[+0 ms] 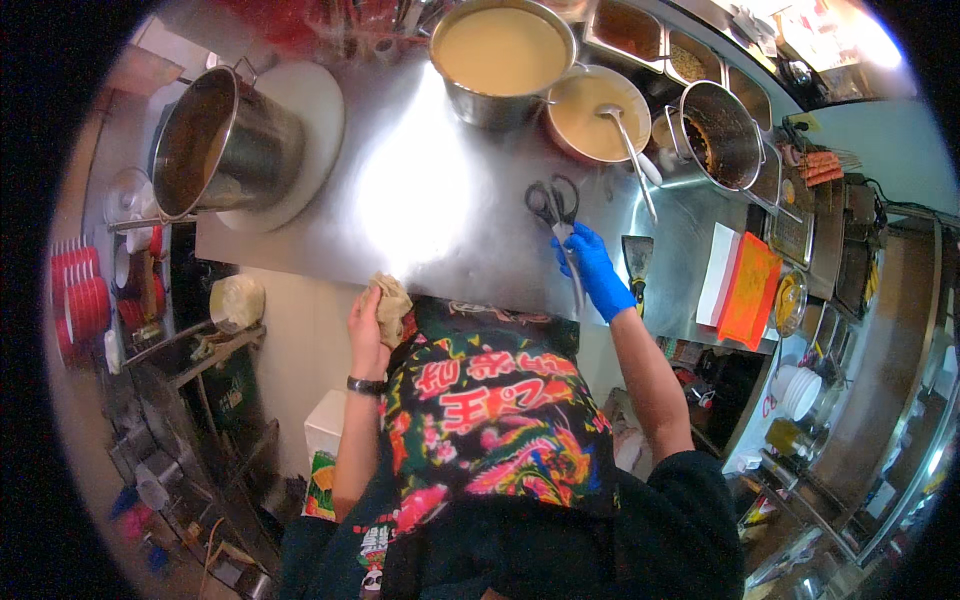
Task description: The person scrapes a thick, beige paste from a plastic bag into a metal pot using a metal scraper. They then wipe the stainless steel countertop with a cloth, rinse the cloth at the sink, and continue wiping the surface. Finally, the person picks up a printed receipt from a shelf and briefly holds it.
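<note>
My right hand, in a blue glove, is closed on a pair of scissors with black handles, held over the steel counter; the handles point away from me. Bare and wearing a dark wristband, my left hand grips a crumpled beige cloth at the counter's near edge. To the right of the glove lies a scraper with a wide metal blade. Beyond the scissors, a metal ladle rests in a bowl of tan liquid.
A large pot of tan liquid stands at the far edge. On the left, a tall steel pot tilts over a round white board. At right are a steel pot with dark residue and an orange tray or board.
</note>
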Action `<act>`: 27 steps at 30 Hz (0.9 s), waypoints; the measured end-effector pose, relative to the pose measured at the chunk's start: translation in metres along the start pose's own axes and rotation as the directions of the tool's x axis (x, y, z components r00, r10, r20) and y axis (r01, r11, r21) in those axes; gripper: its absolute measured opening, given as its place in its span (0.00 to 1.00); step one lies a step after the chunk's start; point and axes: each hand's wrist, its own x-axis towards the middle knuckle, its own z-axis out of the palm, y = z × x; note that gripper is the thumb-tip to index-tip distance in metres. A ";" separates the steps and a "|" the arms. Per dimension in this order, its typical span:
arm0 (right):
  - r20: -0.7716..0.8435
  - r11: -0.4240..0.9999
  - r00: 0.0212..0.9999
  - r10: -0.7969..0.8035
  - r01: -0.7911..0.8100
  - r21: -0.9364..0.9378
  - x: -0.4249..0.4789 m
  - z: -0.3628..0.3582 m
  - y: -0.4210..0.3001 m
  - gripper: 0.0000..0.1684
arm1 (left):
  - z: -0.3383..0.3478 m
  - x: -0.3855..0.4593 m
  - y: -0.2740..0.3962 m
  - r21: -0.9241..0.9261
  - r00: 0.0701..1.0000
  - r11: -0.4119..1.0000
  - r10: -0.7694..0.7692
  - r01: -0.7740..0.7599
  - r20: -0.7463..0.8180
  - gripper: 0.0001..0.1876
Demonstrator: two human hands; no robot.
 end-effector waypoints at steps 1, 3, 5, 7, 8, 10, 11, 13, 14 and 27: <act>0.076 0.961 0.992 0.096 -0.112 0.251 -0.010 0.007 -0.018 0.19 | -0.006 0.001 0.001 -0.009 1.000 1.000 -0.016 0.016 -0.004 0.13; 0.162 0.903 0.986 0.026 -0.093 0.419 -0.032 0.024 -0.045 0.21 | -0.007 0.003 -0.001 -0.025 0.999 0.998 -0.053 0.053 0.004 0.14; 0.184 0.842 0.983 0.006 -0.105 0.529 -0.054 0.046 -0.075 0.21 | -0.002 0.004 -0.002 -0.012 0.999 0.999 -0.038 0.038 -0.012 0.15; 0.180 0.861 0.981 0.069 -0.150 0.485 -0.062 0.060 -0.090 0.26 | -0.001 0.009 -0.001 0.015 0.999 0.999 -0.032 0.032 0.030 0.15; 0.205 0.860 0.977 0.060 -0.155 0.487 -0.063 0.065 -0.091 0.26 | 0.003 0.011 -0.002 0.019 0.999 1.000 -0.020 0.020 0.033 0.15; 0.183 0.908 0.983 -0.016 -0.062 0.414 -0.071 0.088 -0.113 0.28 | 0.006 0.013 0.003 0.017 0.998 0.999 -0.041 0.040 0.057 0.16; 0.195 0.898 0.980 -0.041 -0.050 0.438 -0.074 0.096 -0.125 0.24 | 0.006 0.013 0.005 0.016 0.997 0.999 -0.051 0.050 0.065 0.16; 0.219 0.878 0.970 -0.107 -0.012 0.479 -0.073 0.105 -0.146 0.18 | 0.015 0.015 0.011 0.015 0.996 1.000 -0.024 0.023 0.089 0.16; 0.152 0.964 0.964 -0.218 0.187 0.191 -0.070 0.106 -0.149 0.15 | 0.018 0.015 0.015 0.013 0.995 1.000 -0.008 0.007 0.100 0.16; 0.104 0.762 0.829 -0.549 0.548 -0.346 -0.047 0.157 -0.185 0.14 | 0.026 -0.003 0.051 -0.116 0.993 0.993 0.039 -0.026 0.114 0.11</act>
